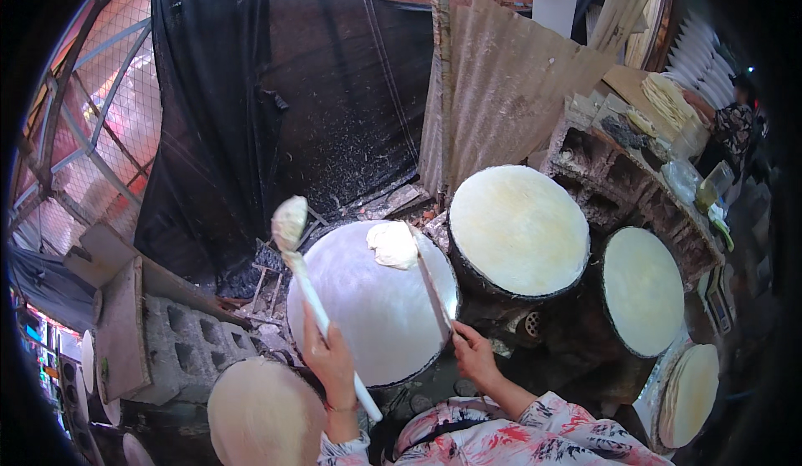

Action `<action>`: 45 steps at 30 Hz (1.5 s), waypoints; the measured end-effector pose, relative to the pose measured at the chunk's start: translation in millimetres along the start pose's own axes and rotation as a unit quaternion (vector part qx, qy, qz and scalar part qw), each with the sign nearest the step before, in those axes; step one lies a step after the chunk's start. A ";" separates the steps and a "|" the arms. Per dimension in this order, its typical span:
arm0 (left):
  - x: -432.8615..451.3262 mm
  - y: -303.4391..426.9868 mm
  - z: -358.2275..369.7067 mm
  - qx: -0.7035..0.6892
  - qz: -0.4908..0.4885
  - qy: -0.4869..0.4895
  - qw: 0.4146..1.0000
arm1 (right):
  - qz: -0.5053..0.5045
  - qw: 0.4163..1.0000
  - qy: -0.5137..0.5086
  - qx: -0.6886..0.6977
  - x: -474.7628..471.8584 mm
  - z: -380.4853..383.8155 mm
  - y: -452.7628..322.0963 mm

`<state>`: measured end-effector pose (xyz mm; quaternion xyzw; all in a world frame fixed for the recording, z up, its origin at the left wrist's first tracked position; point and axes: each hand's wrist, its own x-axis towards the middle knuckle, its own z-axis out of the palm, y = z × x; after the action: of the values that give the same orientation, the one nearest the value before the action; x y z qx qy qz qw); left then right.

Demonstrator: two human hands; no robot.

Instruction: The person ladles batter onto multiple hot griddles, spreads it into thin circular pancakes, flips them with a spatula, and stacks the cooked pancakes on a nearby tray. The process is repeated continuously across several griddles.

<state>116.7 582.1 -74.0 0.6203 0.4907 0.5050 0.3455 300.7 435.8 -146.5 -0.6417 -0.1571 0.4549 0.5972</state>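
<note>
My left hand (331, 356) grips the white handle of a long ladle (307, 284). Pale, wet batter coats the ladle's bowl, which is raised near the left rim of a round griddle (369, 334). A thick mound of batter (393, 245) lies towards the far side of this griddle. In my right hand (475, 352) is the near end of a long, thin spreader blade (433, 284). The blade slants across the griddle, and its far end meets the right edge of the mound. The rest of the griddle's surface is bare and shiny.
Thin pale rounds cover two more griddles, one near (520, 231) and one farther right (643, 290). Stacked flatbreads (689, 397) sit at lower right. A pale round surface (266, 409) is at lower left. Concrete blocks (188, 334) stand left; a person (733, 124) is far right.
</note>
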 end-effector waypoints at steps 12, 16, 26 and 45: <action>-43.7 18.4 3.4 -0.282 -0.229 -0.048 0.930 | -0.262 0.781 -0.057 -0.564 16.9 52.2 -42.5; -48.6 16.2 -1.2 -0.311 -0.255 -0.030 0.915 | -0.246 0.864 0.069 -0.434 32.4 -4.5 -33.6; -57.4 11.7 -8.1 -0.363 -0.302 0.031 0.881 | -0.220 0.916 -0.104 -0.319 53.8 73.8 -11.1; -67.2 -6.1 -18.4 -0.419 -0.385 0.076 0.819 | -0.205 0.868 -0.189 -0.411 77.6 79.6 -49.4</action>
<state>96.9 518.2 -94.4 0.1360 0.4557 0.5335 0.6995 297.8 555.0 -122.3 -0.6840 -0.5678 0.3288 0.3187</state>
